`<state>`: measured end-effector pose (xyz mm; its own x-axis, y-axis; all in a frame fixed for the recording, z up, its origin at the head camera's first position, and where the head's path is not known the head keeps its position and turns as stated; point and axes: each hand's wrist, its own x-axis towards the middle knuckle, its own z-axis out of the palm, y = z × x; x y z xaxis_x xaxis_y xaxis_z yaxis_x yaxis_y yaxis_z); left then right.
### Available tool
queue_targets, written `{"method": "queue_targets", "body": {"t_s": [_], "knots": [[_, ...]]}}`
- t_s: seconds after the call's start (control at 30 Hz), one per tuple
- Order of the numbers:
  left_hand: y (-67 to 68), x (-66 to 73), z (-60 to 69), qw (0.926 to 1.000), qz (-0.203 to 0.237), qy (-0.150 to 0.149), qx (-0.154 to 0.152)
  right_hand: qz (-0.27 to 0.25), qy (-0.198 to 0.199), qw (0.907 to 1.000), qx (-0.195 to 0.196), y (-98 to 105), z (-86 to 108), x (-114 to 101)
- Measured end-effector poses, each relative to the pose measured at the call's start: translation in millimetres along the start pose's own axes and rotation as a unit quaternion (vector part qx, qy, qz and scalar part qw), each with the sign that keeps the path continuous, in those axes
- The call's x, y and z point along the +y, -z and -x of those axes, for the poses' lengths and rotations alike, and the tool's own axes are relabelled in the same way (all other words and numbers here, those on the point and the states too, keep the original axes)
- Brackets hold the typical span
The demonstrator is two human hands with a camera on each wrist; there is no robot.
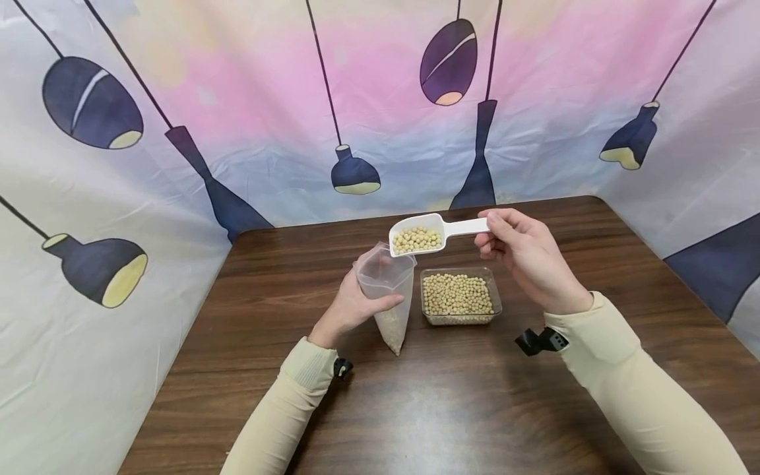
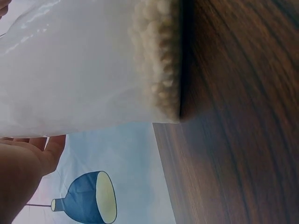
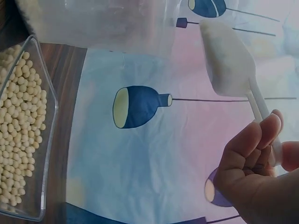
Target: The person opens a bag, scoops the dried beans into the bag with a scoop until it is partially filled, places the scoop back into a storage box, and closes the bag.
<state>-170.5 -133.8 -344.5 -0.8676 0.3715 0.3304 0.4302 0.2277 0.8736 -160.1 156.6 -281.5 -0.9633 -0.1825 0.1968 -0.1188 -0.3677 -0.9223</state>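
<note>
The right hand (image 1: 528,257) pinches the handle of a white scoop (image 1: 469,227) that holds pale round beans (image 1: 417,239). Its bowl is level above the mouth of a translucent bag (image 1: 394,300). Around the bag's upper side curl the fingers and thumb of the left hand (image 1: 350,302), and the bag's mouth gapes. Beans lie at the bag's bottom (image 2: 161,70) in the left wrist view. Seen from the right wrist, the scoop (image 3: 229,60) shows its underside, with the right hand (image 3: 257,172) on its handle.
A clear rectangular container (image 1: 499,305) of the same beans stands right of the bag, below the scoop; its rim (image 3: 55,105) shows in the right wrist view. Behind the brown wooden table (image 1: 261,290) hangs a cloth (image 1: 267,178) printed with lamps.
</note>
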Motion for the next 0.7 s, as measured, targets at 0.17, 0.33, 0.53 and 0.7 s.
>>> {"method": "queue_targets", "body": {"t_s": [0.17, 0.33, 0.53, 0.7], "knots": [[-0.3, 1.7, 1.0, 0.9998, -0.006, 0.017, 0.002, 0.029, 0.027, 0.9992, -0.003, -5.1, 0.1, -2.1], [-0.4, 2.6, 0.1, 0.9999, -0.001, 0.014, 0.002, 0.048, 0.05, 0.9976, -0.005, -7.0, 0.0, -4.5], [-0.4, 3.4, 0.0, 0.9999, 0.003, 0.011, 0.0, 0.087, 0.061, 0.9943, 0.006, -9.6, 2.3, -6.8], [-0.2, 2.9, 0.7, 0.9997, 0.01, 0.022, -0.004, 0.124, 0.079, 0.9891, 0.017, -12.1, 3.3, -7.0]]}}
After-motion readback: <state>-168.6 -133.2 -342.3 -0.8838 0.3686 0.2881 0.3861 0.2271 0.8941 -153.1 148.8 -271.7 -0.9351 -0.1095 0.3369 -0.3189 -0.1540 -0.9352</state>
